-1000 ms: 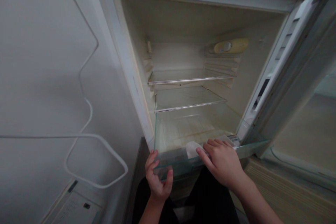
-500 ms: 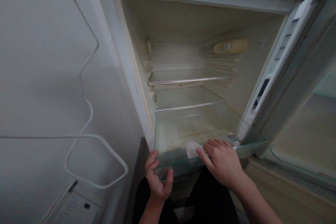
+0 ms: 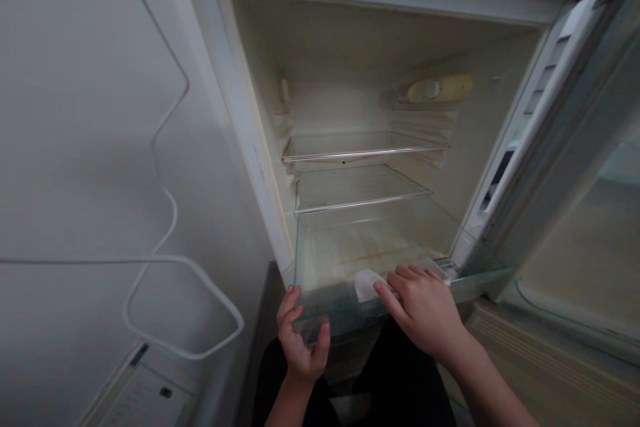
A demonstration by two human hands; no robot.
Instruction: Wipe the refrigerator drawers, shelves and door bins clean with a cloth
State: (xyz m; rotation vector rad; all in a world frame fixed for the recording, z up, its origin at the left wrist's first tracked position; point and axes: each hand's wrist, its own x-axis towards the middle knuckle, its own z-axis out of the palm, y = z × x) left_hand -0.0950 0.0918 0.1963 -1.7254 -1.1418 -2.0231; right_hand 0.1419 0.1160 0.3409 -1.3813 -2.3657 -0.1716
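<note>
A clear glass shelf [image 3: 335,293] with a greenish edge lies pulled partway out at the front of the refrigerator, above my knees. My left hand [image 3: 303,340] grips its front left corner, fingers curled at the edge and thumb in front. Over the front part of the glass, right of the middle, my right hand [image 3: 425,310] presses down a white cloth [image 3: 367,285]. Only the cloth's left end shows clearly; the palm and fingers cover most of the rest.
Two more glass shelves [image 3: 360,203] sit higher inside the refrigerator [image 3: 337,107]. A yellowed lamp cover [image 3: 440,89] is on the inner right wall. The open door [image 3: 565,167] stands at right. A white cable [image 3: 173,207] hangs along the left wall.
</note>
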